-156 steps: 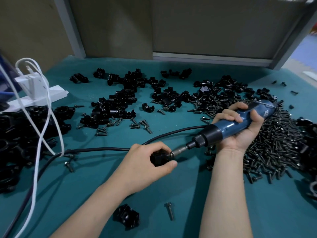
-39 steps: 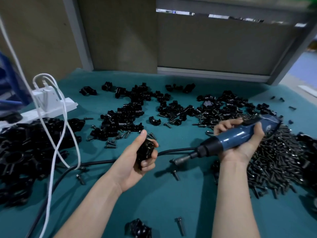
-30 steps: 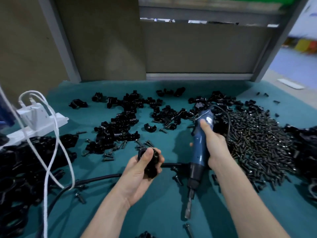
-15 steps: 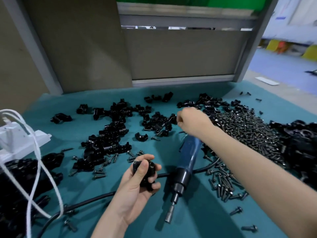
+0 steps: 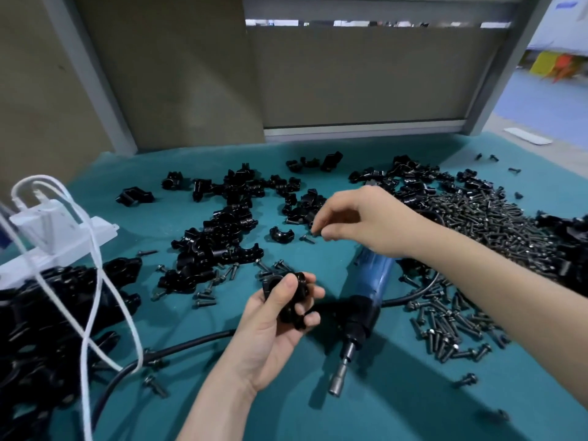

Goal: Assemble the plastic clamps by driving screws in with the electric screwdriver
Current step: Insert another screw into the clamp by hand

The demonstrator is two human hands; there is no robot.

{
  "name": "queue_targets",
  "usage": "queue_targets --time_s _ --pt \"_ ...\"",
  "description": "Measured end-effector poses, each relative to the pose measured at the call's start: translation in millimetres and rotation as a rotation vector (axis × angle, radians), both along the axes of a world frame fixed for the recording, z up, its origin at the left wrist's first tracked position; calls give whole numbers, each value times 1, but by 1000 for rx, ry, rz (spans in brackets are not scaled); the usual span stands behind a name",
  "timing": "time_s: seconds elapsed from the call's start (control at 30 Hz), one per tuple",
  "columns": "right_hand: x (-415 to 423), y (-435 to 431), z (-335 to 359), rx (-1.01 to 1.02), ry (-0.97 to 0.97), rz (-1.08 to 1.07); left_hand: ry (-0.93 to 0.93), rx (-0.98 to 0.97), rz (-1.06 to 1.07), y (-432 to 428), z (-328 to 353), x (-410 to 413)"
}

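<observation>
Teal matting covers the table [image 5: 413, 396], strewn with clamp halves, with a screw pile [image 5: 493, 224] toward the right edge. Change since a second ago: my right hand [image 5: 362, 218] has released the electric screwdriver [image 5: 370, 281], which now lies on the table between my forearms. Its long axis runs far-to-near, socket bit [image 5: 339, 381] pointing at the near edge. Right fingers curl over a loose screw [image 5: 307, 239]; whether they pinch one, I cannot tell. My left hand [image 5: 270, 332] grips the clamp [image 5: 299, 281], thumb across it, above the table centre. Judgement: next-screw fetch in progress.
</observation>
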State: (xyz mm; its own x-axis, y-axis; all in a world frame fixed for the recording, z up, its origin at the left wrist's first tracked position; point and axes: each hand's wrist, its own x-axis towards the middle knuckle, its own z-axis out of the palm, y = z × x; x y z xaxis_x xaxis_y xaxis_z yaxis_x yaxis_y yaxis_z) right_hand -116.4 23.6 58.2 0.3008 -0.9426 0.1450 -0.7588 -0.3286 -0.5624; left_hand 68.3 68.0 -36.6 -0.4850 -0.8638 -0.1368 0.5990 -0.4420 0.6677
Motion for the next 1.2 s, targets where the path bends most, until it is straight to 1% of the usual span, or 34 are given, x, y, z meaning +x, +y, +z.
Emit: queue_targets --time_s 0.1,0.23,0.3,0.37,0.5,0.77,0.87,0.97,1.07,1.2 --pt "9 31 13 39 -109 70 32 -5 -28 0 1 1" --pt "20 44 16 55 -126 78 192 84 -100 -1 1 4" --pt "26 46 13 54 -186 80 233 94 -148 -2 1 6" --pt "32 48 10 38 -227 97 258 79 -188 -1 1 7" --pt "39 47 7 -43 -222 108 320 78 -221 -2 0 9" --pt "44 45 7 -96 -183 164 324 91 -253 -1 -2 9" --pt "45 45 8 -53 -211 181 323 72 -259 -1 -2 8" --pt "44 43 7 45 -316 142 307 58 -247 0 -1 7" --pt "47 41 -3 27 -308 59 268 101 -177 -3 1 7" --pt "50 44 -15 10 -297 2 251 143 -138 -4 1 6"
